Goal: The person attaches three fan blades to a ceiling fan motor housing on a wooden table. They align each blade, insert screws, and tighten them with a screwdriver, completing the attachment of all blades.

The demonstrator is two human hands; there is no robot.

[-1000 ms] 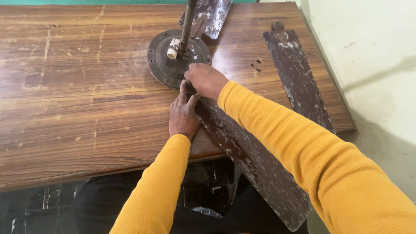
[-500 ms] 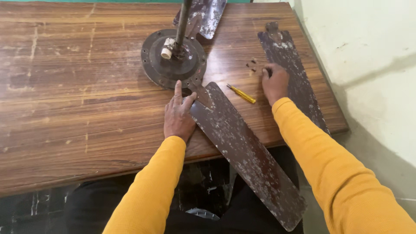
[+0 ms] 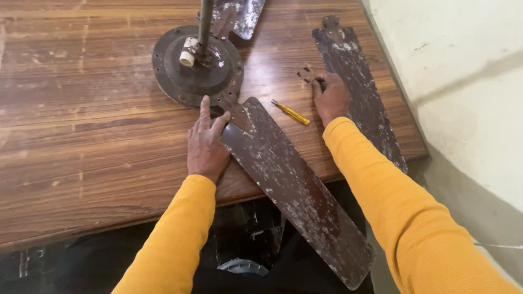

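The fan blade (image 3: pixel 294 185) lies slantwise across the near edge of the wooden table (image 3: pixel 81 136), its narrow bracket end touching the rim of the round fan motor (image 3: pixel 196 68) and its broad end hanging well out over the edge toward me. My left hand (image 3: pixel 206 144) is flat on the table just beside that bracket end, fingers stretched out long and close together, the fingertips pressing where blade meets motor; it holds nothing, only steadies. My right hand (image 3: pixel 331 97) is out to the side, knuckles up, fingers curled narrow over a few small dark screws (image 3: pixel 305 73) lying near the second blade (image 3: pixel 357 81). I cannot tell whether a screw is already pinched between the fingertips. A yellow-handled screwdriver (image 3: pixel 291 112) lies between my two hands, untouched.

I judge the step in hand to be the fastening of this blade to the motor, with the screw being fetched. The next move would call for keeping the left hand firm so the bracket holes stay lined up with the motor's, since the overhanging end wants to tip the blade. A third blade (image 3: pixel 239 16) sits behind the motor's upright rod (image 3: pixel 205 24).
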